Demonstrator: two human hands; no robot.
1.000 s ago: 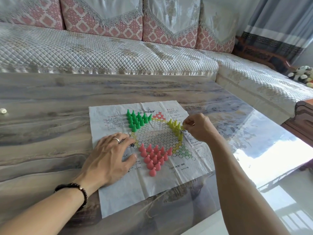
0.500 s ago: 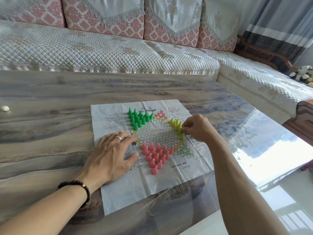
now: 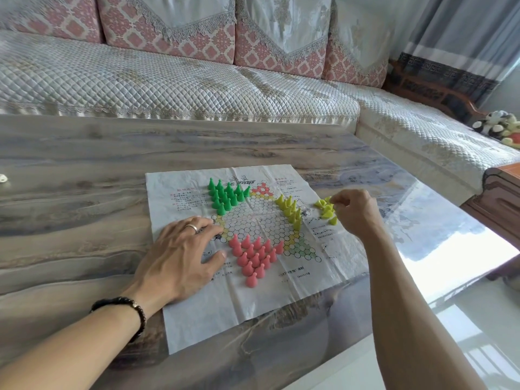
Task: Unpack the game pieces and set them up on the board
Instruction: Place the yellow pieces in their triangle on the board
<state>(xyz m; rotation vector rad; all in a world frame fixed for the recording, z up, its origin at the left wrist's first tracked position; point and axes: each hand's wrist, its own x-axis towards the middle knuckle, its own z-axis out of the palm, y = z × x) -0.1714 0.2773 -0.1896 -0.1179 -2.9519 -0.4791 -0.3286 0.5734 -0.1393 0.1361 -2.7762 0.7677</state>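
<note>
A paper game board (image 3: 292, 288) with a hexagon grid lies flat on the table. Green cone pieces (image 3: 226, 196) fill its far left corner. Pink cone pieces (image 3: 254, 256) fill the near corner. Several yellow cone pieces (image 3: 290, 210) stand along the right side of the grid. A loose heap of yellow pieces (image 3: 326, 209) lies on the paper's right margin. My right hand (image 3: 356, 213) hovers at that heap, fingertips pinched at its top pieces; whether it holds one is unclear. My left hand (image 3: 183, 254) rests flat on the board's left side, fingers spread.
The marble-patterned table (image 3: 84, 198) has a glossy right part and a near edge just below the board. A small white object (image 3: 2, 178) lies at the far left. A quilted sofa (image 3: 168, 85) runs behind the table. Soft toys (image 3: 499, 126) sit at the right.
My right hand has moved right, away from the row of standing yellow pieces to the loose yellow heap. My left hand stays pressed on the board.
</note>
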